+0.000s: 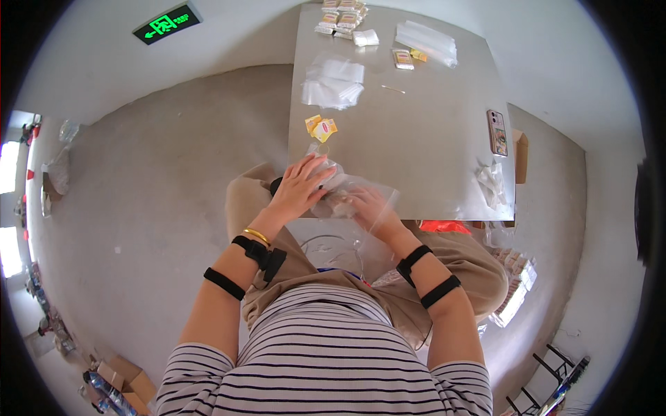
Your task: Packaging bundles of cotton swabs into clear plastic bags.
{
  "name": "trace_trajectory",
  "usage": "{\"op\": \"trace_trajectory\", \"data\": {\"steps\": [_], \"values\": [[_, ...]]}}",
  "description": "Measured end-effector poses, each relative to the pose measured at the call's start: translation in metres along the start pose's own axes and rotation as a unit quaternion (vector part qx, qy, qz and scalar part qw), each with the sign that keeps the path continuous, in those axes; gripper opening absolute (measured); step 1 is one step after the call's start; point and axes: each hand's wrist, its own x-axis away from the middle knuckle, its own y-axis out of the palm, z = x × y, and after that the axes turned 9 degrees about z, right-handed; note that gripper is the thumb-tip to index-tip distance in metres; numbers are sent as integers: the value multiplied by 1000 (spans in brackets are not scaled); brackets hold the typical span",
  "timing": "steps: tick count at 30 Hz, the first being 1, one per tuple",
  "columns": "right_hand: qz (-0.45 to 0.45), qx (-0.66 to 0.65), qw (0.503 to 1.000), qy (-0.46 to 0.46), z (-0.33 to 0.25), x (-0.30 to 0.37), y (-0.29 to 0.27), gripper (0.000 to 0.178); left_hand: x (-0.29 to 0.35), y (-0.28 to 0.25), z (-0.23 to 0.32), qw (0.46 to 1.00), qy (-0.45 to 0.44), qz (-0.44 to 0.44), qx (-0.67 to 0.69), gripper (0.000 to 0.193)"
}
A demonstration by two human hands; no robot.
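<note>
My left hand [304,184] lies over a crinkled, whitish clear packet at the near left corner of the metal table, its fingers stretched out and a little apart. Close by on the right, my right hand [371,208] has its fingers bent around a clear plastic bag [386,202], which partly covers them. What lies inside the plastic between the hands is blurred. Just beyond my left hand, small yellow-and-white cards [321,128] rest on the table. Farther off is a loose pile of flat clear bags [333,82].
On the table [423,152] are stacked yellow-and-white packs [341,17], long clear bags [427,43], one pack [402,59], a thin white stick [393,89], a phone [497,132] and crumpled plastic [491,186]. Stacked packs [513,284] stand right of my leg.
</note>
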Motion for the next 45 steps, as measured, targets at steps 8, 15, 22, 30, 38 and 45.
{"op": "trace_trajectory", "data": {"steps": [8, 15, 22, 30, 38, 45], "values": [[63, 103, 991, 49, -28, 39, -108, 43, 2, 6, -3, 1000, 0, 2, -20, 50], [216, 122, 966, 67, -74, 53, -166, 48, 2, -6, 20, 996, 3, 79, -38, 49], [291, 145, 944, -63, -109, 27, -148, 49, -9, -28, 116, 702, -166, -81, 688, 40], [318, 204, 924, -65, -112, 29, -150, 41, -24, -64, 161, 517, -238, -38, 822, 48], [402, 116, 881, 222, -39, 52, -142, 38, -21, -98, 163, 803, -24, 68, 592, 37], [376, 127, 881, 257, 9, 59, -114, 32, -24, -99, 159, 849, 82, 93, 513, 38]]}}
